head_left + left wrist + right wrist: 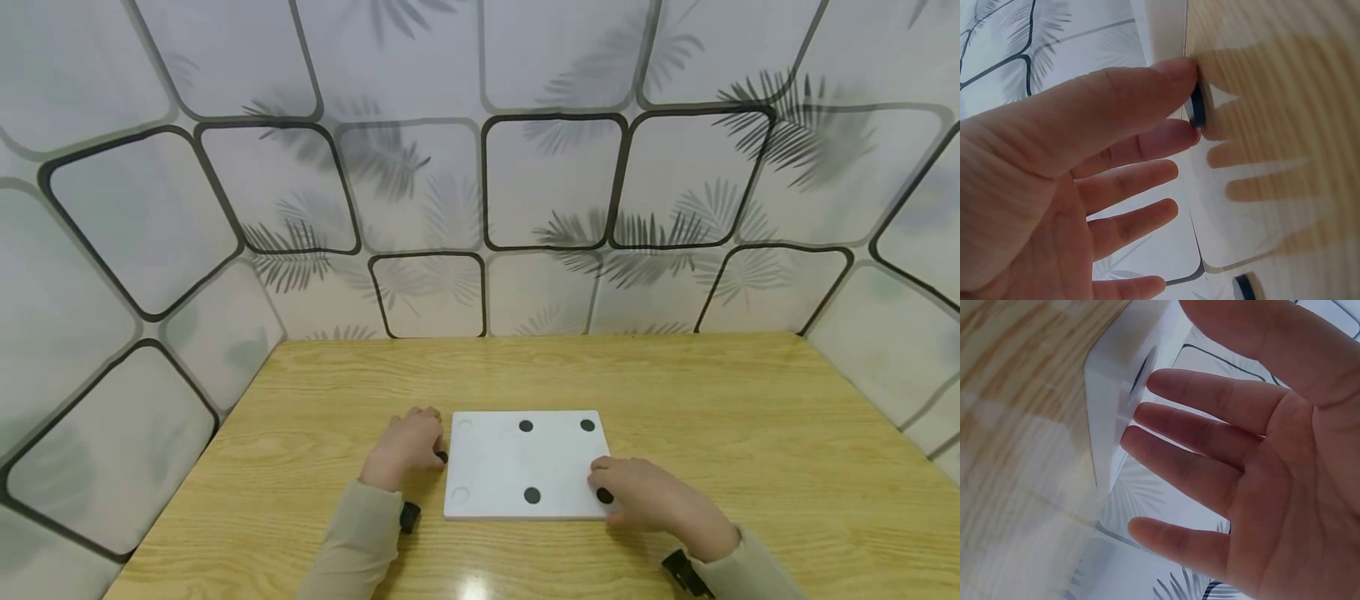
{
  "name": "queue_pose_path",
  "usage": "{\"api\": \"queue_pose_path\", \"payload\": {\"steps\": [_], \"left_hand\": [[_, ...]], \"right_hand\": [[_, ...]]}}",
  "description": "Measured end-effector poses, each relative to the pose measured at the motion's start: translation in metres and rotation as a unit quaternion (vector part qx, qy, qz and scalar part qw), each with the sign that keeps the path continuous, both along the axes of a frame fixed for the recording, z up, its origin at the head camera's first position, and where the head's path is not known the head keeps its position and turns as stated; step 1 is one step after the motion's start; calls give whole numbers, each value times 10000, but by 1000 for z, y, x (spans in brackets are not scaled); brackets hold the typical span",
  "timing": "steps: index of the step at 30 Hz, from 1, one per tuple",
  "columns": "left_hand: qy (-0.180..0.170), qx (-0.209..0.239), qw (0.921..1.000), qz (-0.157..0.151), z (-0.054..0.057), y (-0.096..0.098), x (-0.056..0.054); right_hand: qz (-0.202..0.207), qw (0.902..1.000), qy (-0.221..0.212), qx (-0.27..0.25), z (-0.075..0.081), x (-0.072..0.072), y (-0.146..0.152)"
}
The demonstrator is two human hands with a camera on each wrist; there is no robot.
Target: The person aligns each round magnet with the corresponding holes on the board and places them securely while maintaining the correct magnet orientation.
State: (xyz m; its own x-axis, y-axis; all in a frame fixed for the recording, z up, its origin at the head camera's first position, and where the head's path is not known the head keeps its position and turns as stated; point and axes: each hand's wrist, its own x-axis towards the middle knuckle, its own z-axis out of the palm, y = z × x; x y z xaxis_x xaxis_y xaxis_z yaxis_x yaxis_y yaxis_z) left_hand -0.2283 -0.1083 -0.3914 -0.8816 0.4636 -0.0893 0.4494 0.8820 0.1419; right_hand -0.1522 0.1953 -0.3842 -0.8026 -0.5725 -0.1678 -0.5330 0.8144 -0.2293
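Note:
A white rectangular board [491,467] lies flat on the table, with several black discs in its middle and right positions and two bare round recesses along its left side. Just left of the board is my left hand [407,447]. Its thumb and index finger pinch a small black disc [1196,106] standing on edge at the tabletop; the other fingers are extended. My right hand [648,496] is at the board's right edge, its straight fingers [1191,387] reaching over the lower right corner beside a black disc [605,496].
Another black disc [1244,287] lies on the wood beyond the left fingers. The wooden table [712,400] extends around the board and meets a patterned wall covering [555,183] at the back and sides. Dark wrist straps [684,573] show at the sleeves.

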Motion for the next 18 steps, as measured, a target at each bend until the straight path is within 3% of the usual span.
{"api": "queue_pose_path", "payload": {"steps": [8, 18], "left_hand": [[46, -63, 10000, -16, 1, 2, 0], [-44, -28, 10000, 45, 1, 4, 1]], "right_hand": [[-303, 9995, 44, 65, -1, 2, 0], [-429, 9974, 443, 364, -3, 1, 0]]}}
